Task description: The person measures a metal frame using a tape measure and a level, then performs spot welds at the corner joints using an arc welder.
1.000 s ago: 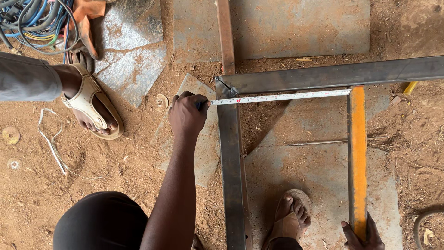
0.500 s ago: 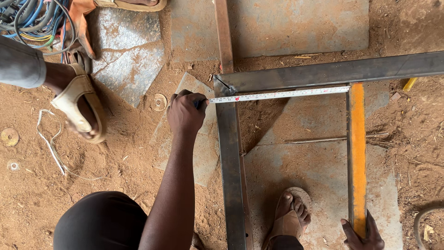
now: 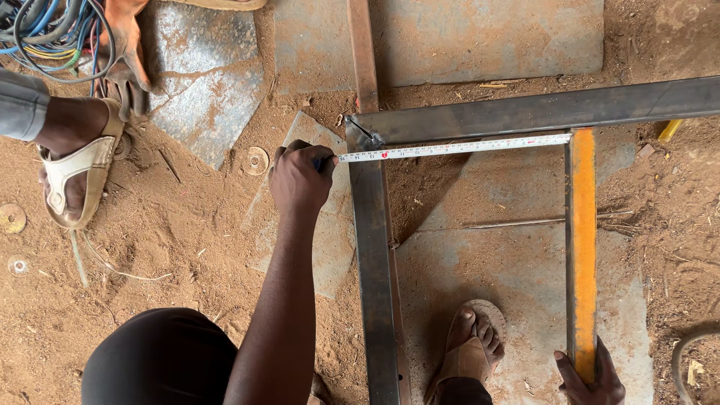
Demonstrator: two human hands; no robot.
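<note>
Broadly, a steel frame of dark rectangular tubing is laid flat on bare reddish ground and grey stone slabs, one long member running away from the person and a second member crossing it at the far corner, out toward the right edge of the view. A yellow-painted bar is set roughly parallel to the near-to-far member, well to the right of it, its far end touching the cross member.

Across the gap between these two uprights a tape measure blade is stretched, its long axis left to right, lying just beside the near edge of the cross member. The blade's right end is met by the yellow bar; its left end passes over the dark upright and into the left hand.

That left hand is closed in a fist just left of the corner joint, the tape case evidently gripped inside it, though the case itself is hidden by the fingers. The right hand is seen low at the bottom edge, wrapped about the near end of the yellow bar, well apart from the blade. The left hand is thus much the nearer to the tape.

A sandalled foot is planted on the slab between the uprights. Another person's sandalled foot is seen at the left, beside coiled cables and small discs.
</note>
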